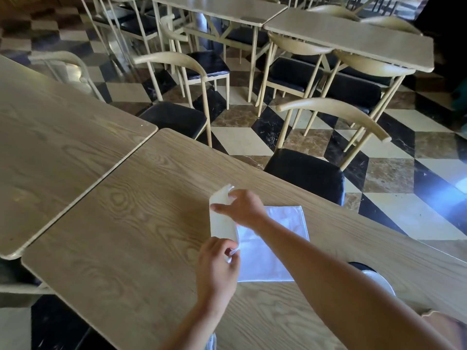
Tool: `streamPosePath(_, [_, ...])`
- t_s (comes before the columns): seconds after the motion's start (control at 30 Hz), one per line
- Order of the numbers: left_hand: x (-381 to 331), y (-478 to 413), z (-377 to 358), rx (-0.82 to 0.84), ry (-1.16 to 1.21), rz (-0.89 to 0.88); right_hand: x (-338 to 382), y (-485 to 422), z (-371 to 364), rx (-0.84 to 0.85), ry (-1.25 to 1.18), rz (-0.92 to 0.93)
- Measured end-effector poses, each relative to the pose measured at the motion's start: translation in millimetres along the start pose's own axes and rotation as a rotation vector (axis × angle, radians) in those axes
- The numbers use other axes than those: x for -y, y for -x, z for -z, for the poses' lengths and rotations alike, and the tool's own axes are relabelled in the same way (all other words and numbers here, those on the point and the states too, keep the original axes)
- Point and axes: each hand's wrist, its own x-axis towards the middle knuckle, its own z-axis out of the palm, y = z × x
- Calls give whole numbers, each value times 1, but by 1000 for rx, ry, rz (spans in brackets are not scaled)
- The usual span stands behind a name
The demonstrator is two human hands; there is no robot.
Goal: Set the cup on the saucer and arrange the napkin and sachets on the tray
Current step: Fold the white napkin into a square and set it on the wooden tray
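The napkin (267, 246), a white cloth square, lies on the light wood-grain bench (131, 223) toward its right part, near the far edge. Its left side is lifted off the surface and turned up as a flap, while the rest lies flat. The right hand (240, 208), reaching across from the right with the forearm passing over the cloth, pinches the upper corner of that raised flap between thumb and fingertips. The left hand (218, 263), coming up from the near edge, pinches the flap's lower corner, its fingers closed on the fabric at the napkin's left border. Both hands thus hold the same lifted edge, one at each end. A second bench (50, 127) of the same wood butts against this one on the left. Beyond the far edge stands a chair (308, 173) with a black seat and a pale curved back, on a checkered tile floor (394, 173).
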Motion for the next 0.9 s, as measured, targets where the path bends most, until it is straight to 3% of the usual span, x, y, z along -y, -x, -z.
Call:
streamPosePath(0.1, [-9, 4, -9, 26, -24, -5, -10, -13, 10, -111, 257, 65])
streamPosePath(0.47, [-48, 5, -61, 185, 8, -2, -103, -9, 54, -208, -32, -120])
streamPosePath(0.9, [-71, 20, -135, 474, -98, -20, -182, -4, 89, -245, -60, -360])
